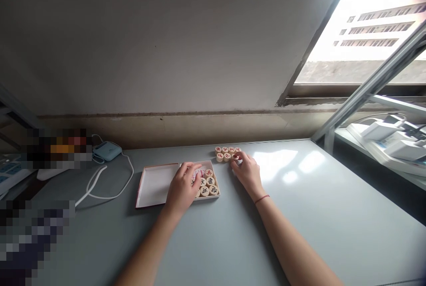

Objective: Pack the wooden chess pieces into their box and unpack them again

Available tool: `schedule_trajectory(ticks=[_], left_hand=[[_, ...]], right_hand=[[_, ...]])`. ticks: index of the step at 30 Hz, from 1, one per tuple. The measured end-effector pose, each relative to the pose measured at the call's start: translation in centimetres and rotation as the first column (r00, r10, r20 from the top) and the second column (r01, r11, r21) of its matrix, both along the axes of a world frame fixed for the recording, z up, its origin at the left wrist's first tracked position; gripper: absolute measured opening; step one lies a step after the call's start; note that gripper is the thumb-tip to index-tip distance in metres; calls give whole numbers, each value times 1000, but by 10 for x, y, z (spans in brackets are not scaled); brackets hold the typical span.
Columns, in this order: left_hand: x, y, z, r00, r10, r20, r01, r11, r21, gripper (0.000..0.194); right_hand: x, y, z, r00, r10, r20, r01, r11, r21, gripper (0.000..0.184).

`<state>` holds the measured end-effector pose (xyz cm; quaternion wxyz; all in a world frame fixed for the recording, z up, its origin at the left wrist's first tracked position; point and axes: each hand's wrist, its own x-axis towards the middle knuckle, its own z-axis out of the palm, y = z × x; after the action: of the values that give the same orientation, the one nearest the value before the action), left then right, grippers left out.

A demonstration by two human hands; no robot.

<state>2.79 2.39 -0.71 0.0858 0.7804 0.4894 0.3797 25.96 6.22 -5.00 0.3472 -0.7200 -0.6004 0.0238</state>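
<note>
An open shallow box (156, 184) lies on the grey table, its right half holding several round wooden chess pieces (209, 184) with red and black characters. My left hand (182, 186) rests in that half, its fingers curled down among the pieces; whether they hold one is hidden. To the right of the box, several pieces stand in two short rows (226, 153) on the table. My right hand (246, 171) touches the right end of the rows, its fingertips pinched on a piece (236, 156). A red string is around that wrist.
A small light-blue device (107, 150) with a white cable (100, 179) lies at the back left. Blurred items sit at the far left. A wall runs behind the table. At the right is a window frame (369, 86) and a shelf with white devices (389, 135).
</note>
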Motion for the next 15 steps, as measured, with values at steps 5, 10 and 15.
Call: schedule_trajectory(ticks=[5,10,15], left_hand=[[5,3,-4,998,7,-56,-7,1000,-9,23],[18,8,-6,957,122,-262,-134,991,-29,23],[31,8,-9,904,194,-382,-228,973,-45,28]], right_hand=[[-1,1,1,1000,6,-26,-5,999,42,25],[-20,-8,21,987,110,-119,-85,976,199,26],[-54,-21,34,876,421,-236,-428,904,26,29]])
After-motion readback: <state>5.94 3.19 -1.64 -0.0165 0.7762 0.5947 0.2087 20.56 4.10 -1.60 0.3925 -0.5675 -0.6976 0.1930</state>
